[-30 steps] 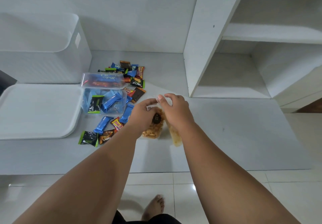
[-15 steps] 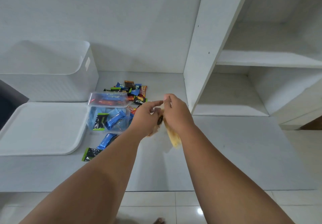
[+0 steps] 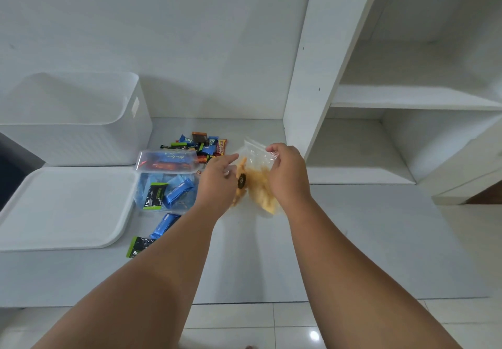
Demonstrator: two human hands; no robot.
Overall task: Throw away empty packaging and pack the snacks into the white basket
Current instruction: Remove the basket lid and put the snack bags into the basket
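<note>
Head view: the right hand pinches the top corner of a clear bag holding yellow-orange snack pieces, fingers curled over the zip edge. The left hand sits against the bag's left side, forefinger stretched out; whether it grips the bag cannot be told. The bag hangs between both hands above the ledge. Left of the grip stands a clear container with wrapped snacks; loose wrapped snacks lie just beyond it. Further left stand the white basket and its lid.
</note>
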